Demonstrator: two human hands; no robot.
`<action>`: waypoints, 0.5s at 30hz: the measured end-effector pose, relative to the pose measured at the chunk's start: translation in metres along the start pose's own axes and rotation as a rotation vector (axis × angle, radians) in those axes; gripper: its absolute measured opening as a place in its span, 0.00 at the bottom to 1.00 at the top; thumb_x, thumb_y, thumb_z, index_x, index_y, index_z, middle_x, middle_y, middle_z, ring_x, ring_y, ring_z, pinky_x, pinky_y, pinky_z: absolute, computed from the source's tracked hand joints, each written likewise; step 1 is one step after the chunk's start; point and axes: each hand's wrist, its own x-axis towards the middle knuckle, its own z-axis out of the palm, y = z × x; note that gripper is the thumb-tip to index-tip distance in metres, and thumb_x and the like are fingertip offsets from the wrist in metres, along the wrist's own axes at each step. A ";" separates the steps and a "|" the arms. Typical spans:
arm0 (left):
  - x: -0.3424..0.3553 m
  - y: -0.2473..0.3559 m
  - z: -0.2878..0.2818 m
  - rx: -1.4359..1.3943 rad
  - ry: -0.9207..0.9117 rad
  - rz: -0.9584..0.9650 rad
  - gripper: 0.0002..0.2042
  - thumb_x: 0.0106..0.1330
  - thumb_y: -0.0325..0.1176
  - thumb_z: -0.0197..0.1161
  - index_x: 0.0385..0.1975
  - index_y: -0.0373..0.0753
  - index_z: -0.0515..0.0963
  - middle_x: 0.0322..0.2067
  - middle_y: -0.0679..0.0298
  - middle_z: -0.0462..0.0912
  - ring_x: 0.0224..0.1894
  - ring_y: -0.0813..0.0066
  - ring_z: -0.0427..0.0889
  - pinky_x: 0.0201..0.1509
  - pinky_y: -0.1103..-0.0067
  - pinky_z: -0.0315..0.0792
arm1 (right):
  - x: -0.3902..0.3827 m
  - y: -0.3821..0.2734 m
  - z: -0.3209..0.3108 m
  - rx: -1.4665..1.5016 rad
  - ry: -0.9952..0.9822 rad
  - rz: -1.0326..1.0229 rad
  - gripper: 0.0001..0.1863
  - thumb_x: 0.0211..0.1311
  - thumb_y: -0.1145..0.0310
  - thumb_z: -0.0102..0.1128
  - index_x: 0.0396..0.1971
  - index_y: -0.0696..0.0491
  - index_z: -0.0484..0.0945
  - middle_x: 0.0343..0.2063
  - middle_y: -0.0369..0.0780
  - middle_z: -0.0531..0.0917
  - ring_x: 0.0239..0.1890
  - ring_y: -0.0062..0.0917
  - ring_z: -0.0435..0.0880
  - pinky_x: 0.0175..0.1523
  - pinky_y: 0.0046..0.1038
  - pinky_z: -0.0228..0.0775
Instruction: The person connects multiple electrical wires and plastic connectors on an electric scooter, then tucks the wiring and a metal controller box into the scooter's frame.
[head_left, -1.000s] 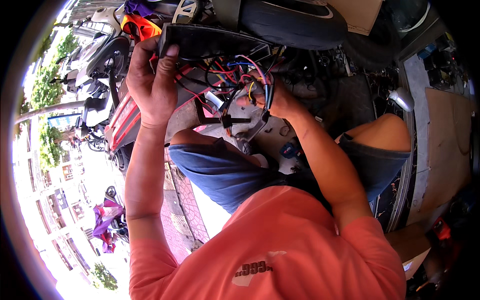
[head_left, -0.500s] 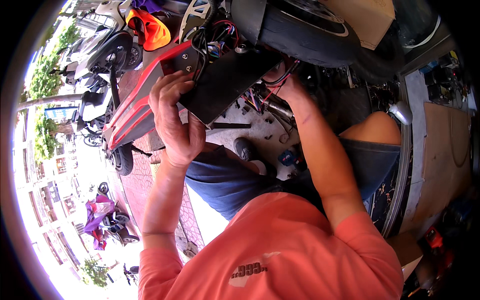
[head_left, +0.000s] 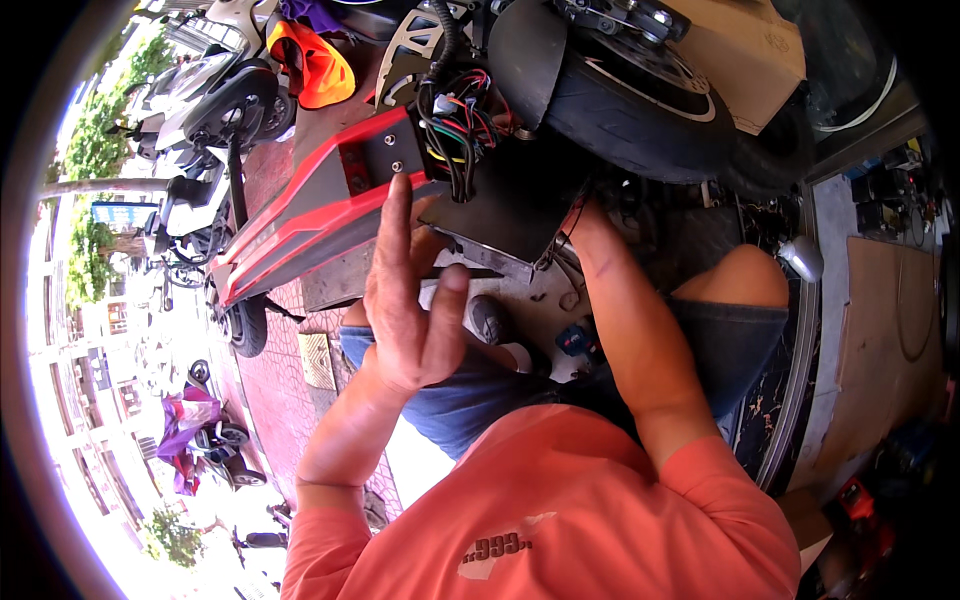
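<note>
A flat black panel [head_left: 505,215] with a thin, bright-edged near side hangs by the red scooter deck [head_left: 330,205], above the floor. My right hand [head_left: 587,228] is at its right edge and appears to grip it, though the fingers are lost in shadow. My left hand [head_left: 405,300] stands open just left of the panel, index finger stretched up toward two bolts on the deck's end, thumb apart. Beyond the panel, a bundle of coloured wires and black cables [head_left: 460,130] spills from the deck's end.
A black tyre [head_left: 640,115] with its mudguard lies beyond the panel. Behind it is a cardboard box [head_left: 745,55]. A blue tool [head_left: 575,340] rests on the floor between my legs, near my shoe [head_left: 487,320]. An orange cloth item [head_left: 312,68] lies at the far left.
The panel has moved nearer to me and away from the deck, uncovering the wires. My left hand has come off its left corner and straightened its index finger. My right hand moved nearer with the panel.
</note>
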 end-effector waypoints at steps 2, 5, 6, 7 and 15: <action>0.007 -0.004 -0.019 0.174 -0.030 0.088 0.31 0.67 0.22 0.59 0.72 0.29 0.62 0.60 0.48 0.80 0.53 0.57 0.81 0.56 0.70 0.75 | 0.001 -0.006 0.009 -0.040 -0.004 -0.022 0.17 0.76 0.63 0.56 0.58 0.55 0.77 0.51 0.37 0.84 0.50 0.21 0.85 0.57 0.27 0.78; 0.035 -0.004 -0.051 0.666 -0.129 0.303 0.26 0.62 0.21 0.61 0.64 0.33 0.73 0.59 0.53 0.81 0.60 0.52 0.78 0.65 0.63 0.69 | 0.004 -0.010 0.019 -0.219 -0.022 -0.094 0.17 0.77 0.62 0.56 0.58 0.55 0.77 0.50 0.36 0.84 0.49 0.20 0.85 0.57 0.26 0.78; 0.043 -0.004 -0.051 0.702 -0.120 0.304 0.25 0.61 0.22 0.63 0.62 0.35 0.75 0.59 0.54 0.80 0.61 0.51 0.77 0.66 0.62 0.68 | 0.005 -0.006 0.013 -0.396 -0.040 -0.167 0.17 0.77 0.62 0.55 0.58 0.55 0.77 0.50 0.36 0.83 0.49 0.20 0.84 0.57 0.26 0.78; 0.055 -0.005 -0.048 0.734 -0.110 0.312 0.24 0.60 0.24 0.66 0.59 0.36 0.77 0.59 0.54 0.80 0.62 0.51 0.76 0.67 0.62 0.67 | 0.006 -0.006 0.006 -0.575 -0.043 -0.250 0.17 0.77 0.63 0.55 0.58 0.55 0.76 0.50 0.36 0.83 0.49 0.20 0.84 0.57 0.26 0.78; 0.132 -0.017 -0.061 0.579 -0.462 0.224 0.26 0.57 0.42 0.76 0.52 0.35 0.77 0.53 0.51 0.81 0.53 0.49 0.81 0.60 0.64 0.73 | 0.004 -0.030 0.023 -0.237 -0.086 -0.020 0.23 0.77 0.63 0.51 0.66 0.57 0.69 0.55 0.39 0.82 0.54 0.23 0.82 0.61 0.30 0.76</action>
